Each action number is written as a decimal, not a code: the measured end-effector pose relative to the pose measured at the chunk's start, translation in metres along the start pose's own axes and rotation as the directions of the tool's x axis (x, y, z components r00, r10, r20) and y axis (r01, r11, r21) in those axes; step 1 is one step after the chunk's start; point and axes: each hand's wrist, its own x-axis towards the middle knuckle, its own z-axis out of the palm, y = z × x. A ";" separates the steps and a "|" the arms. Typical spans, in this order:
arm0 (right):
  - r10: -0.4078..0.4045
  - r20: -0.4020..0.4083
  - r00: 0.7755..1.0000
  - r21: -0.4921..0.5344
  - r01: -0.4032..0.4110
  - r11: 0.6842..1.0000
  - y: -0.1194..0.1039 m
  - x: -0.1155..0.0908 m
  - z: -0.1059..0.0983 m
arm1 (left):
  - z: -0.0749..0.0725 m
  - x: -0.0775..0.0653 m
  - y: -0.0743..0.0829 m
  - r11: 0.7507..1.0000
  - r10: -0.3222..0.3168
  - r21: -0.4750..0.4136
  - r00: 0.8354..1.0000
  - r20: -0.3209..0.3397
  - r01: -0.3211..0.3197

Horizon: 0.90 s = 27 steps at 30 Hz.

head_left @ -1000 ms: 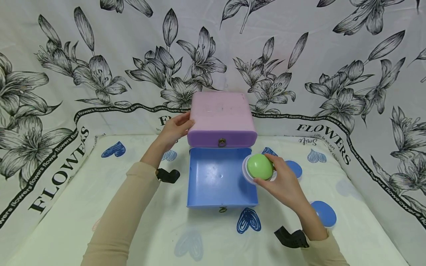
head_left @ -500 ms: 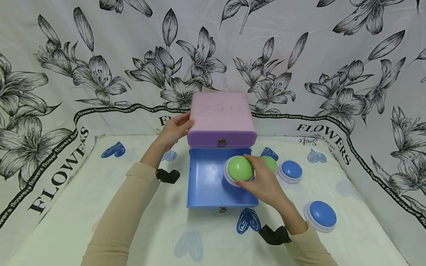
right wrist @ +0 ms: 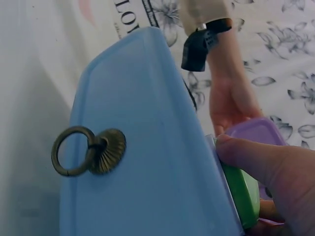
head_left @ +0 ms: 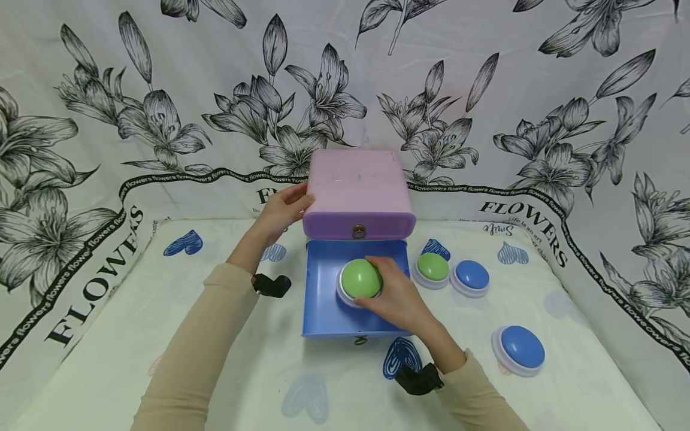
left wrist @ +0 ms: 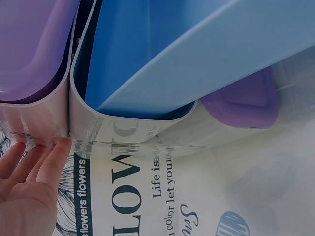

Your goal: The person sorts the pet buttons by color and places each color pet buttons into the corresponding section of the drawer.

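Note:
My right hand [head_left: 396,293] pinches a green dome-shaped push button [head_left: 360,279] on a round white base, thumb and fingers at opposite sides. It is over the pulled-out blue drawer [head_left: 321,314]. In the right wrist view, the green dome [right wrist: 244,196] shows past the drawer's front panel [right wrist: 147,157], beside my thumb. My left hand [head_left: 283,211] touches the left side of the pink drawer box [head_left: 358,179], whose upper purple drawer [head_left: 329,225] is closed. Seen from the left wrist, the hand's extended fingers [left wrist: 54,160] rest against the pink casing.
Right of the drawer stand a second green push button [head_left: 433,267] and a blue one [head_left: 472,275]. Another blue push button [head_left: 523,347] lies nearer the front right. A brass ring pull [right wrist: 74,151] sticks out from the drawer front. Behind the box hangs a flower-printed cloth [head_left: 232,108].
My right hand has carried the green push button leftward, from the drawer's right edge to over its middle. The second green button has come into view. My left hand has stayed in place.

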 end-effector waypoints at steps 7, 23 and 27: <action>-0.011 0.021 1.000 0.038 0.011 0.999 -0.007 0.007 0.014 | 0.003 -0.011 0.013 0.999 -0.006 0.033 1.000 0.000 0.006; -0.018 0.107 0.994 0.021 0.016 1.000 -0.008 0.016 0.035 | 0.003 -0.009 0.011 1.000 -0.001 0.009 1.000 0.008 0.000; -0.018 0.132 0.991 0.018 0.016 1.000 -0.008 0.017 0.038 | 0.000 0.000 -0.001 1.000 0.008 0.007 1.000 -0.002 -0.008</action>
